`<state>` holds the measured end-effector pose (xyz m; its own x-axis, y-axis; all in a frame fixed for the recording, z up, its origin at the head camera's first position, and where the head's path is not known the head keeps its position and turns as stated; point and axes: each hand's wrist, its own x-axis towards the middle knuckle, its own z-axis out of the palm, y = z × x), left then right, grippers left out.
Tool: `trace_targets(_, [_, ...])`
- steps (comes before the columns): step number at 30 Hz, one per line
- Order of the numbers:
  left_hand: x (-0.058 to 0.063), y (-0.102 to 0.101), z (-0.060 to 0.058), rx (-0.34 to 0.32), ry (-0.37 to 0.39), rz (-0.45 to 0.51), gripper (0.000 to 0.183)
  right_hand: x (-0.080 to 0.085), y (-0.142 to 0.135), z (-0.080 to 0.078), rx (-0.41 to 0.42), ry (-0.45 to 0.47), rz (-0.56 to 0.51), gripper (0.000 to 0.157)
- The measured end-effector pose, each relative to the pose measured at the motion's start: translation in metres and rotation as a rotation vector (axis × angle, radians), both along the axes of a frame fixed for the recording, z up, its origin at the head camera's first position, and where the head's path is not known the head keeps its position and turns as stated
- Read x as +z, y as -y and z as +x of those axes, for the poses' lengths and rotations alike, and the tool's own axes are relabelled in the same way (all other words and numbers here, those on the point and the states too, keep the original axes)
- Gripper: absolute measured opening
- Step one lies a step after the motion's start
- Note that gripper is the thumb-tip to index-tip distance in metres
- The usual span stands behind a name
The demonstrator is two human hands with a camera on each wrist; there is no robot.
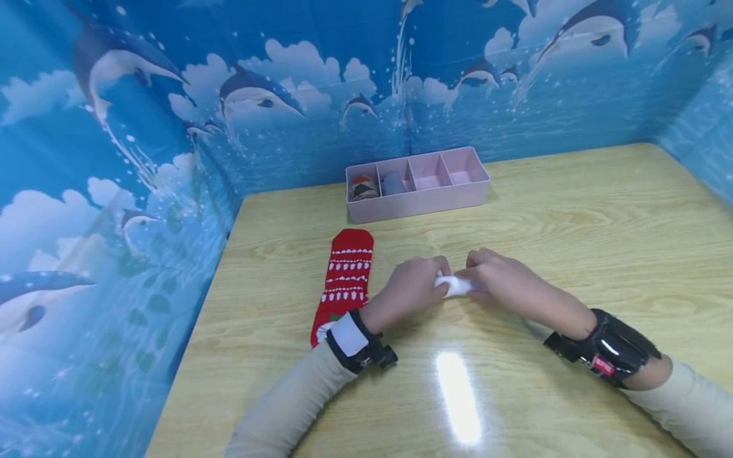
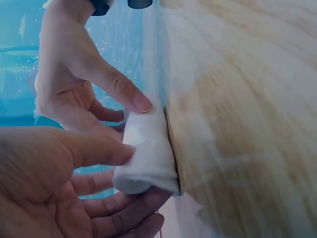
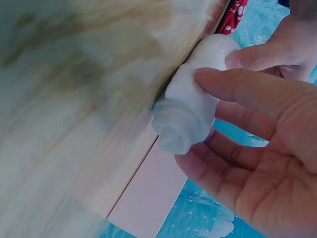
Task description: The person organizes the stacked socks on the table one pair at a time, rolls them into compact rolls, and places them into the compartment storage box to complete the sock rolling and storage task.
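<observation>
A white sock (image 1: 455, 285), rolled into a short thick tube, lies on the table between both hands. My left hand (image 1: 409, 285) pinches one end of it, thumb on the near side and fingers behind. The other end is pinched by my right hand (image 1: 505, 280). In the left wrist view the roll (image 2: 146, 144) shows a folded edge at its lower end. Spiral layers show at the end of the roll (image 3: 184, 106) in the right wrist view. A flat red sock (image 1: 348, 273) with white patterns lies left of my left hand, its lower part partly behind my wrist.
A pink box (image 1: 420, 202) with four compartments stands at the back of the table. Its leftmost compartment holds a dark patterned roll (image 1: 363, 188), and the one beside it a grey-blue roll (image 1: 392, 184). A dolphin-print curtain (image 1: 321, 83) hangs behind and to the left.
</observation>
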<state>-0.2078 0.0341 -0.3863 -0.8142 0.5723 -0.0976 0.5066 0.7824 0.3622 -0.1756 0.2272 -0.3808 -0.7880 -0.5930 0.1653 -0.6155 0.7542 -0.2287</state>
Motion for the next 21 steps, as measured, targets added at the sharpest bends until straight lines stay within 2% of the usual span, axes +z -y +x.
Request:
trace_targets(4, [0.001,0.002,-0.002,-0.027,-0.047,-0.001,0.023,0.001,0.001,-0.001,0.016,0.002,0.011,0.026])
trace_targets(8, [0.0,-0.002,-0.001,-0.109,-0.174,-0.011,0.024,0.0,0.0,-0.003,0.017,0.003,0.016,0.024])
trace_targets(12, [0.003,-0.006,0.006,-0.189,-0.313,-0.064,0.019,0.0,-0.002,-0.006,0.002,0.084,-0.015,0.021])
trace_targets(15, [0.005,-0.007,0.009,-0.203,-0.328,-0.074,0.017,0.0,-0.005,-0.008,-0.02,0.176,-0.063,0.02])
trace_targets(18, [0.004,-0.007,0.008,-0.186,-0.295,-0.04,0.016,-0.001,-0.008,-0.01,-0.025,0.26,-0.127,0.017])
trace_targets(21, [0.001,-0.007,0.006,-0.167,-0.26,-0.009,0.012,-0.001,-0.011,-0.01,-0.013,0.308,-0.171,0.007])
